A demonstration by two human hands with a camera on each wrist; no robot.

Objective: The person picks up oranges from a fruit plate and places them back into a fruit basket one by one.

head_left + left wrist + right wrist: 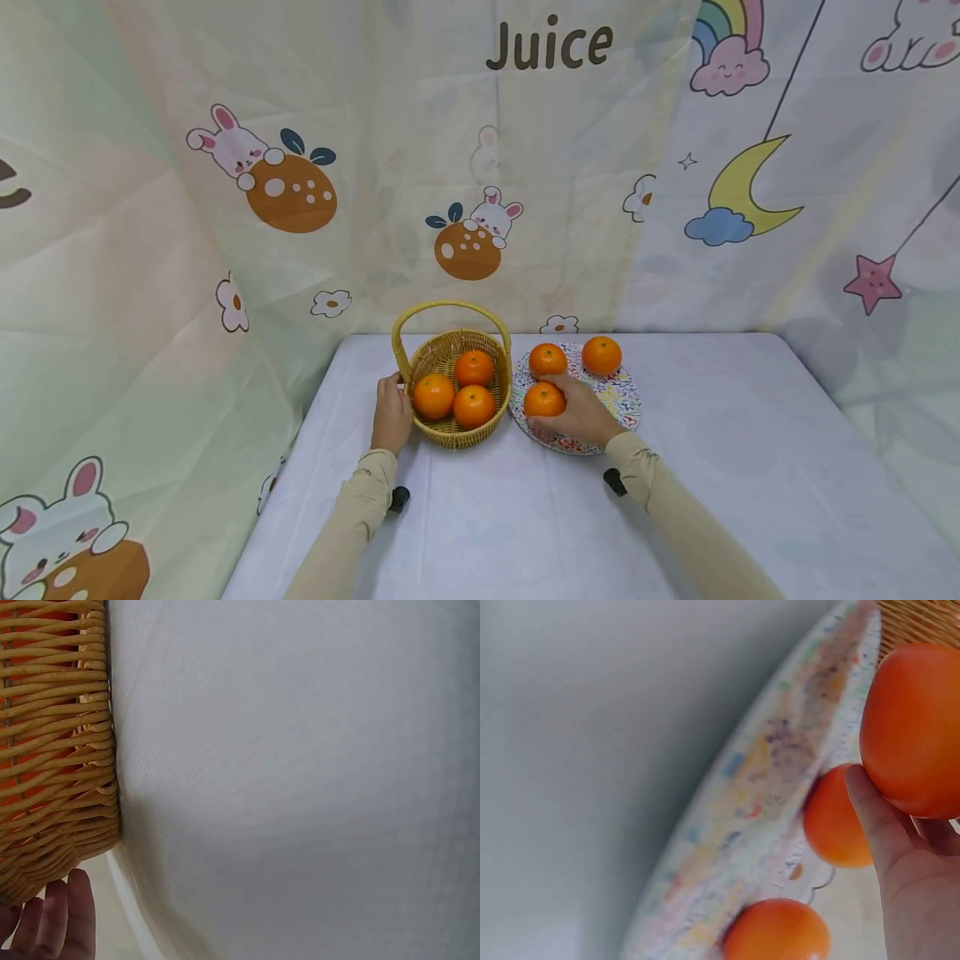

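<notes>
My right hand point(581, 412) holds an orange point(544, 400) between thumb and fingers, over the left part of a colourful patterned plate point(622, 404). In the right wrist view, the held orange point(915, 731) appears raised above the plate's rim point(727, 802). Two more oranges lie on the plate, one at the back left point(547, 359) and one at the back right point(602, 357). Left of the plate stands a woven basket point(450, 437) with a tall handle, and three oranges point(474, 407) sit in it. My left hand point(392, 414) touches the basket's left side, its fingers point(79, 911) fairly straight against the weave.
A white cloth covers the table point(487, 525). Behind it hangs a printed curtain point(405, 167) with rabbits and flowers. The basket's arched handle point(450, 305) rises above its rim, and the basket stands close to the plate's left edge.
</notes>
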